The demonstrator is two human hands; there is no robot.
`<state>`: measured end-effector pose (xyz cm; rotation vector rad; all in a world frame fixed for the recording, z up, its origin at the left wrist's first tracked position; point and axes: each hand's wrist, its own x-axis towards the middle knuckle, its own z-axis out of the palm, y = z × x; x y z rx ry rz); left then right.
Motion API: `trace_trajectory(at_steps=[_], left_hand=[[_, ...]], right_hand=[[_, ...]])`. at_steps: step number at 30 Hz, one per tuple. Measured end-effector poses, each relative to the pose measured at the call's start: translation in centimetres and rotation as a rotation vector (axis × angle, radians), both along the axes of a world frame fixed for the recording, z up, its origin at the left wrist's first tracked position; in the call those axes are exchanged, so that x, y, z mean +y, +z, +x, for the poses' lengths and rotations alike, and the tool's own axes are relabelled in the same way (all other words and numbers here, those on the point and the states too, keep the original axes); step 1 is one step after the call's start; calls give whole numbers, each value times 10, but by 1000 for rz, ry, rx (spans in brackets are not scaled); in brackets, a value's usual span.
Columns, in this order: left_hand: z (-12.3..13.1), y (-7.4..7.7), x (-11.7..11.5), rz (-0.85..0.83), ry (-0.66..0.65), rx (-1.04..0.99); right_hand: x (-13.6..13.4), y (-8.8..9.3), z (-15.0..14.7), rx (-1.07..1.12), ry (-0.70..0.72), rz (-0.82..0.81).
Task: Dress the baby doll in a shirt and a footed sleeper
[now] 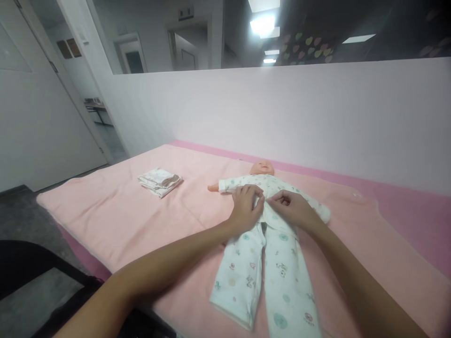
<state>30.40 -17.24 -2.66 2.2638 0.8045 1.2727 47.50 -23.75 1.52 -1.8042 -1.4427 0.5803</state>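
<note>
A baby doll (262, 167) lies on its back, head toward the wall. It wears a white printed baby jacket (273, 182) and matching baby trousers (287, 277), whose legs stretch toward me. My left hand (246, 206) rests on one side of the jacket front, its thumb and fingers closed at the cloth near the middle. Opposite it, my right hand (294, 209) pinches the jacket's front edge between thumb and forefinger. The fingertips of both hands nearly meet at the doll's belly. Any fastener there is too small to make out.
A folded white printed cloth (160, 181) lies to the left on the pink blanket (120, 206). Behind the bed rises a white wall (282, 112) with a dark window above. A black chair (31, 263) stands at the lower left, near a door (42, 103).
</note>
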Motion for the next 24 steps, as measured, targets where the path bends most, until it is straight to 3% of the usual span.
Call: trace_trajectory(at_steps=[9,17,24], left_hand=[[1,-3,2,-7,-1,-19],[1,-1,1,-39,-11,-21],[0,-1,2,-29,-22,-15]], right_hand=[[-1,-4,9,-41,117,89],[6,-17,21,75,71,103],[4,-14,15,174,38,101]])
